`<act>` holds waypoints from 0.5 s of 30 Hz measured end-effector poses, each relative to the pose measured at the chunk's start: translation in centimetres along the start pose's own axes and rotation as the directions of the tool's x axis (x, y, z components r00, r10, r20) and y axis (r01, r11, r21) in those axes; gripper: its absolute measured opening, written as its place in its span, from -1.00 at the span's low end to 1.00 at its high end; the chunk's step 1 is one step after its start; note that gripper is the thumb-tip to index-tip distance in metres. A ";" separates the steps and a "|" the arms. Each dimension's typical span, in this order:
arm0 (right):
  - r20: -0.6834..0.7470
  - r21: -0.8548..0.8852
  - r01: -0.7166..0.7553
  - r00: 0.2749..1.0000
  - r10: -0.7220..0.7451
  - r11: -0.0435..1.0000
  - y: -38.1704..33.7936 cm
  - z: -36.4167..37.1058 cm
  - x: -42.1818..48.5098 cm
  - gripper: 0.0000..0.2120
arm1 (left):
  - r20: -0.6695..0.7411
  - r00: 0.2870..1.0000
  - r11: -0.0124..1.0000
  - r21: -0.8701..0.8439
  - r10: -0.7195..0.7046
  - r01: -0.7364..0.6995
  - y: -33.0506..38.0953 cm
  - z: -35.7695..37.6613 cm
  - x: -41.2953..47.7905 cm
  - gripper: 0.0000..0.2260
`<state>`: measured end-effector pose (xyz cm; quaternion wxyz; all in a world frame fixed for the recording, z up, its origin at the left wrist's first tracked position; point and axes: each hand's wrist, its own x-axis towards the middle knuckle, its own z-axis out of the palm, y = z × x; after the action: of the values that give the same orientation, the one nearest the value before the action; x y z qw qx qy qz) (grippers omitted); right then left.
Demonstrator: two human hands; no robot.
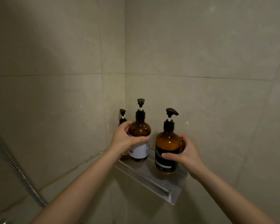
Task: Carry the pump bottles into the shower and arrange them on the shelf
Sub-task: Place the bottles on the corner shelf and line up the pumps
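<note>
Three amber pump bottles stand on a metal corner shelf (153, 177) in a tiled shower. My left hand (125, 139) wraps the white-labelled bottle (140, 135) in the corner. Behind that hand a third pump bottle (122, 116) shows only its black pump and a bit of its base. My right hand (183, 152) grips the black-labelled bottle (166, 147), which stands upright nearer the shelf's front. All pumps are black; the black-labelled bottle's spout points right.
Beige tiled walls (217, 62) meet in the corner right behind the bottles. A ribbed metal shower hose (16, 167) runs diagonally at the lower left. The shelf has a raised front lip (162, 189).
</note>
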<state>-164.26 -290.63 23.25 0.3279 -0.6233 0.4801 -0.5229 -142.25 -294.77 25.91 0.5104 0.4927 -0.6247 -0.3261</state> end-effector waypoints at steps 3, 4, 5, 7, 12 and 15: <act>-0.060 -0.021 -0.043 0.997 0.042 0.999 0.8 0.6 -0.5 -0.35 | 0.042 0.999 1.000 -0.017 -0.005 0.006 -1.3 1.1 0.9 -0.19; -0.071 -0.031 -0.051 0.996 0.048 0.998 1.0 0.7 -0.7 -0.36 | 0.050 0.999 1.000 -0.017 -0.014 0.015 -1.6 1.4 1.1 -0.16; -0.081 -0.041 -0.057 0.995 0.054 0.998 1.2 0.7 -0.9 -0.38 | 0.059 0.998 1.000 -0.014 -0.024 0.025 -2.0 1.7 1.2 -0.14; -0.106 -0.055 -0.069 0.992 0.063 0.996 1.6 0.7 -1.3 -0.38 | 0.091 0.995 0.999 -0.013 -0.042 0.044 -2.7 2.2 1.3 -0.14; -0.160 -0.065 -0.088 0.984 0.076 0.994 2.7 0.9 -2.0 -0.37 | 0.136 0.989 0.999 -0.010 -0.051 0.052 -3.8 2.8 1.3 -0.15; -0.168 -0.080 -0.097 0.982 0.083 0.992 3.1 1.1 -2.2 -0.36 | 0.117 0.992 0.999 0.010 -0.043 0.042 -4.3 2.8 1.2 -0.17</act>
<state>-163.96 -289.64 19.39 0.2830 -0.5696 0.5556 -0.5355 -143.72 -297.48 21.57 0.4638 0.4880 -0.6442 -0.3628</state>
